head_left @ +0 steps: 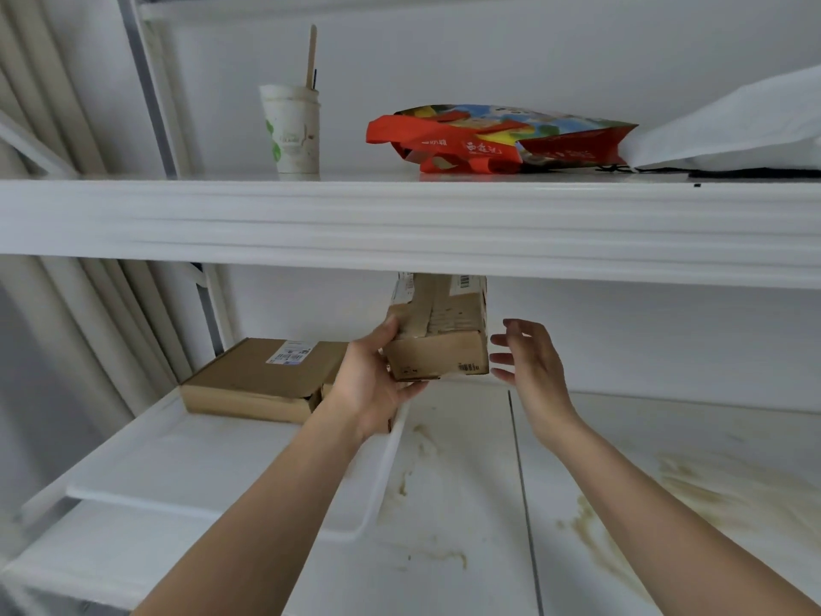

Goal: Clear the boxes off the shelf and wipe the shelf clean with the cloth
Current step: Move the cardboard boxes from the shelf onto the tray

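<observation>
My left hand [373, 384] grips the lower left corner of a small cardboard box [444, 335], held tilted above the white shelf [462, 482]. My right hand [531, 362] hovers just right of that box with its fingers spread, not touching it. A flat cardboard box [257, 375] with a white label lies at the shelf's back left, on a white tray-like panel [222, 460]. Brownish stains [693, 486] smear the shelf's right side and middle. No cloth is in view.
The upper shelf [400, 224] overhangs the held box closely. On it stand a paper cup with a wooden stick [293, 131], a red printed bag [493, 137] and a white package [746, 126]. White wall behind; a curtain hangs at left.
</observation>
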Available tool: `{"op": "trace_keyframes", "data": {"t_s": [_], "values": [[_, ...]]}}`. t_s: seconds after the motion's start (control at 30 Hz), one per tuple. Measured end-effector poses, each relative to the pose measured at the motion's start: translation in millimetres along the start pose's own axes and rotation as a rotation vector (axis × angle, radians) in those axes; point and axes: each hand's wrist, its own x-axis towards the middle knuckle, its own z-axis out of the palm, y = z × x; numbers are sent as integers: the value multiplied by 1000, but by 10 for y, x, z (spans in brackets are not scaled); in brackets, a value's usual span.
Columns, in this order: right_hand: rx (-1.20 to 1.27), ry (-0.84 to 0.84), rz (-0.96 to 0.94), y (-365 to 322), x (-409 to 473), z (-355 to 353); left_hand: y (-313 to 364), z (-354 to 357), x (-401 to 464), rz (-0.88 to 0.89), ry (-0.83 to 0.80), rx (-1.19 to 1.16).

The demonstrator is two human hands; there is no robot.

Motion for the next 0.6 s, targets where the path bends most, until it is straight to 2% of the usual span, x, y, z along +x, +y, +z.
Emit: {"op": "trace_keyframes", "data": {"t_s": [0.2, 0.33, 0.5, 0.6], "values": [[-48, -250, 170, -229, -100, 535, 133, -305, -113, 127, -38, 133], [113, -330, 339, -210, -135, 884, 269, -623, -161, 145, -29, 117], [157, -385, 340, -111, -171, 1282, 484, -923, -400, 133, -39, 162], [199, -399, 326, -60, -203, 1574, 634, -1144, -526, 133, 25, 202]]}}
